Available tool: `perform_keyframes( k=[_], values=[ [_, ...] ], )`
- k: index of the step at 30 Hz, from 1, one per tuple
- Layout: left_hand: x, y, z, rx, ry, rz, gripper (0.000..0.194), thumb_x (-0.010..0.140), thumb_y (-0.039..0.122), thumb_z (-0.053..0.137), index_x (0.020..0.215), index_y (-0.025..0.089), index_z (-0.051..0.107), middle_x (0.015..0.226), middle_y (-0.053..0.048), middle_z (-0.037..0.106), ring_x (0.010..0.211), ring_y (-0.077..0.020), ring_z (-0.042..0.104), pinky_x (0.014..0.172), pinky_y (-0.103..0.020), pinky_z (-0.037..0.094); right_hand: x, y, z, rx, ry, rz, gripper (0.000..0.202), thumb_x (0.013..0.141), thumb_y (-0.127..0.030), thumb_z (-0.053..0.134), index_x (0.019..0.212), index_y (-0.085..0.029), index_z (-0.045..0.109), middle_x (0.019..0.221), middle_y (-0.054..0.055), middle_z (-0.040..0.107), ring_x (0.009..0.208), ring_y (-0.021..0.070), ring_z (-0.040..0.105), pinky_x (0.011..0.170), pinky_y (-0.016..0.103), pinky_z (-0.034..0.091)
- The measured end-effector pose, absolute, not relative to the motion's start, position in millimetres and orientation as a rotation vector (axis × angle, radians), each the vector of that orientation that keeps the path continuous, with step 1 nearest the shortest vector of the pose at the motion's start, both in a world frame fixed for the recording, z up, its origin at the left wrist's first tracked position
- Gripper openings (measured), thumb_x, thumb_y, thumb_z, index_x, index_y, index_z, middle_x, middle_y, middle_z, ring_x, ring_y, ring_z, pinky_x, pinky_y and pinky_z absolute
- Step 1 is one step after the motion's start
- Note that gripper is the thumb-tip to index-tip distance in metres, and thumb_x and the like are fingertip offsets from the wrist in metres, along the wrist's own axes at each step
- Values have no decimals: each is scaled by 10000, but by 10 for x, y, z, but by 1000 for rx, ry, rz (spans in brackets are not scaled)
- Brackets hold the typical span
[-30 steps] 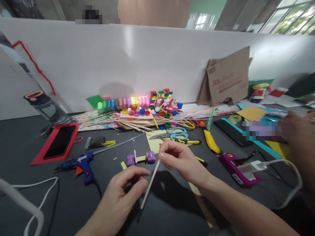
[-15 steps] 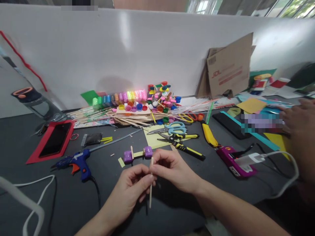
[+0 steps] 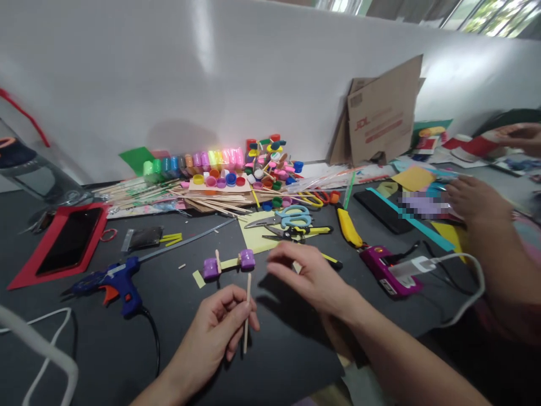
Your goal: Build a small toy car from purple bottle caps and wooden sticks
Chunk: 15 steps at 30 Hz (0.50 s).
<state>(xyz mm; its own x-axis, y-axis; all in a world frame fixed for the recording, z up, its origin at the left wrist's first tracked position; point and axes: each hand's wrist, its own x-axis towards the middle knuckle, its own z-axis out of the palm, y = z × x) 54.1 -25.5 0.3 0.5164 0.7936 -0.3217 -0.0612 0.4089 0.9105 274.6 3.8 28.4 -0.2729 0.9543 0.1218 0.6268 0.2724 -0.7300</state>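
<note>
Between thumb and fingers, my left hand [image 3: 224, 321] grips a thin wooden stick [image 3: 246, 338] that points up and away from me. My right hand [image 3: 304, 276] is apart from it, thumb and fingers spread, and I see nothing held in them. Just beyond both hands lies a small piece with a purple cap at each end [image 3: 247, 259], joined by a pale strip [image 3: 230, 263] and bearing a short wooden bit. Behind my right hand are blue-handled scissors [image 3: 293, 217] and black-and-yellow pliers [image 3: 291, 232], partly hidden.
A blue glue gun [image 3: 127, 287] with its cord lies at left, near a phone [image 3: 70, 239] on red card. Sticks [image 3: 220, 200] and coloured clay tubs [image 3: 194, 162] line the back. A purple power strip [image 3: 386, 270] sits right, by another person's arm [image 3: 486, 242].
My right hand has let go of the stick and moved right, its fingers opening. The stick stays in my left hand. The whole view has shifted slightly right.
</note>
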Motion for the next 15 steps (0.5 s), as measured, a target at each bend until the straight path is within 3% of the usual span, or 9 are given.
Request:
perform_keyframes(
  k=[5,9,15],
  values=[
    [518,-238,3,921,828,701,311,907,471,633,904,160,629,693,27,621,410,-18,369,408,-159,312,3339,113,160,-1767,-2153,215,213,917,-362,575,961,-168,652,1001,184,671,994,369,601,891,538,460],
    [512,-198,26,893,786,712,302,895,447,659,909,146,662,681,11,634,436,-23,362,424,-164,270,3616,121,-28,-1801,-2319,17,352,879,-418,641,1096,-142,633,1218,222,630,1128,387,587,960,534,473],
    [494,-203,46,852,754,717,303,872,440,698,887,137,681,622,4,648,433,-21,326,440,-177,210,3808,235,-129,-1798,-2460,-142,419,872,-475,625,1091,-118,616,1206,246,633,1136,395,594,950,521,478]
  ],
)
